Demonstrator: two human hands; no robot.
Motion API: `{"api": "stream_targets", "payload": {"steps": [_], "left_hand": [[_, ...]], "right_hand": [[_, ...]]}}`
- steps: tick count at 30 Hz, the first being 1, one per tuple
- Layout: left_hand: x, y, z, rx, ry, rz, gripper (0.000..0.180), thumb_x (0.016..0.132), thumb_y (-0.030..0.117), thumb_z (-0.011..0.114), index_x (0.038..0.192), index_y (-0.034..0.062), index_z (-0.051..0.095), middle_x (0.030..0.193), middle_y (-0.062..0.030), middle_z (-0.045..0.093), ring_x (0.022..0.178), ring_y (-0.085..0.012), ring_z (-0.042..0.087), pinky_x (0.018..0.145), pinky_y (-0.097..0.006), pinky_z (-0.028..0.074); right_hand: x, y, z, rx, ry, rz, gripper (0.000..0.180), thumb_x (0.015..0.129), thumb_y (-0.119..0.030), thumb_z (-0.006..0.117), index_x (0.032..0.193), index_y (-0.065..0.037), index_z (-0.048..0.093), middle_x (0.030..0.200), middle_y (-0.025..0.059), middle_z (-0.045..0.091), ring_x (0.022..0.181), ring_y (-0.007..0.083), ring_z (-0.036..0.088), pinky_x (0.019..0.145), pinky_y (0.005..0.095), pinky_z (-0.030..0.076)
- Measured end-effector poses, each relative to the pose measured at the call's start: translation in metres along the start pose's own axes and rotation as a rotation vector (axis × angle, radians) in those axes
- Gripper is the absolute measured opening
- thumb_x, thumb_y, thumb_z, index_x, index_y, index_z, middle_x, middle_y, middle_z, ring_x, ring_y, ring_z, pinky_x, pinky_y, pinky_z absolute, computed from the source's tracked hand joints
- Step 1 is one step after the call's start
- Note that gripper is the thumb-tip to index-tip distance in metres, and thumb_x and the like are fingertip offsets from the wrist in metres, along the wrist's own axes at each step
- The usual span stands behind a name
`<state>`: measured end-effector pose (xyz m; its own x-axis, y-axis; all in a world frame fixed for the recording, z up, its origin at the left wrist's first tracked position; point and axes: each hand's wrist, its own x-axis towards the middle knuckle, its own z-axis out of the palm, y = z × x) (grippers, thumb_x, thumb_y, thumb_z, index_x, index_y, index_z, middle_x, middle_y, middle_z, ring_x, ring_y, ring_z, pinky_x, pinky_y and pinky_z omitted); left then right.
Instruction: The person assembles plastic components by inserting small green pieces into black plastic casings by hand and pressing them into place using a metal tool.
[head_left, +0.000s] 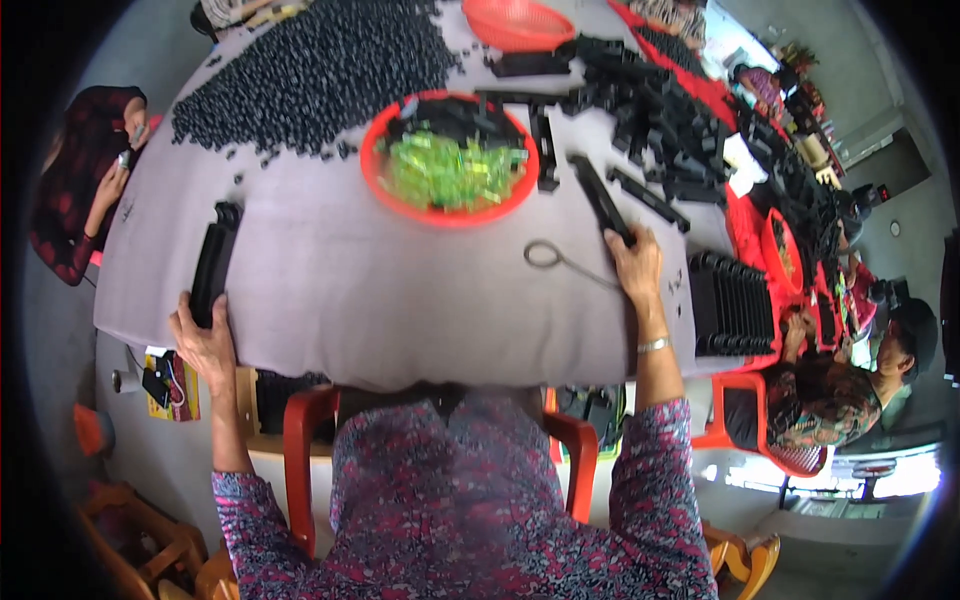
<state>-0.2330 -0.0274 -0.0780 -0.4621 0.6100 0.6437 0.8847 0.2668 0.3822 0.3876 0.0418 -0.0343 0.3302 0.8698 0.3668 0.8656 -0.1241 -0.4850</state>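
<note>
Right hand [636, 262] extended across the grey tabletop [380, 300], fingers curled onto the near end of a long black bar [600, 200] lying at a slant; contact plain, a full clasp around it not certain from this angle. Metal bracelet [653, 345] at the wrist. Just left of that hand, a thin loop of wire [545, 255] flat on the tabletop, apart from the fingers.

Left hand [205, 335] at the near left edge of the tabletop, fingers folded onto the near end of a black ribbed strip [213, 262] running away from the body; thumb side hidden, so depth of hold unclear.

Between the two hands and farther out, a red basket [372, 160] holding translucent green pieces [448, 170] in front and black parts behind. Beyond it, a broad spread of small black beads [310, 70]; at the far right, stacked black bars [670, 110], with a second red basket [515, 22] at the far edge.

Step in hand, by judgement: taking up one long black part with each hand, both parts flat on the tabletop and neither lifted. Next move, by judgement: firmer closure on each part and a draw toward the body, with care to keep the wire loop from being dragged along and the slanted bar from knocking its neighbours.

Other people seated at the left and right edges, hands busy with separate work.
</note>
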Motion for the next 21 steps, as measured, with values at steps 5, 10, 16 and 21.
{"api": "stream_targets", "payload": {"steps": [5, 10, 16, 21], "left_hand": [[-0.008, 0.009, -0.003, -0.005, 0.057, -0.022, 0.081, 0.076, 0.026, 0.084, 0.144, 0.0033, 0.047, 0.124, -0.0230, 0.050, 0.114, -0.0402, 0.052, 0.098, -0.049, 0.044], [-0.012, 0.057, -0.024, -0.347, 0.044, 0.102, 0.083, 0.081, 0.023, 0.082, 0.148, 0.0010, 0.039, 0.129, -0.0235, 0.043, 0.123, -0.0416, 0.045, 0.107, -0.050, 0.037], [-0.043, 0.151, -0.047, -0.731, -0.352, 0.332, 0.099, 0.066, 0.020, 0.091, 0.148, 0.0000, 0.038, 0.133, -0.0226, 0.041, 0.124, -0.0391, 0.044, 0.106, -0.048, 0.040], [-0.050, 0.200, -0.053, -0.872, -0.554, 0.340, 0.102, 0.062, 0.021, 0.092, 0.148, 0.0026, 0.040, 0.135, -0.0237, 0.041, 0.126, -0.0416, 0.042, 0.105, -0.050, 0.039]], "right_hand": [[-0.013, -0.004, -0.035, 0.896, -0.106, 0.515, 0.025, 0.088, -0.031, 0.074, 0.085, -0.009, 0.063, 0.070, -0.0011, 0.058, 0.061, 0.0100, 0.053, 0.055, 0.0269, 0.041], [-0.043, -0.051, -0.062, 1.362, -0.238, 0.472, 0.033, 0.091, -0.034, 0.072, 0.098, -0.002, 0.064, 0.076, 0.0016, 0.060, 0.057, 0.0090, 0.052, 0.052, 0.0251, 0.043], [-0.072, -0.109, -0.046, 1.269, -0.728, 0.498, 0.027, 0.088, -0.026, 0.071, 0.095, -0.001, 0.064, 0.074, 0.0054, 0.059, 0.056, 0.0077, 0.048, 0.047, 0.0206, 0.037], [-0.100, -0.150, -0.026, 1.112, -0.837, 0.518, 0.023, 0.090, -0.023, 0.072, 0.095, -0.001, 0.065, 0.073, 0.0011, 0.057, 0.056, 0.0071, 0.049, 0.048, 0.0202, 0.035]]}}
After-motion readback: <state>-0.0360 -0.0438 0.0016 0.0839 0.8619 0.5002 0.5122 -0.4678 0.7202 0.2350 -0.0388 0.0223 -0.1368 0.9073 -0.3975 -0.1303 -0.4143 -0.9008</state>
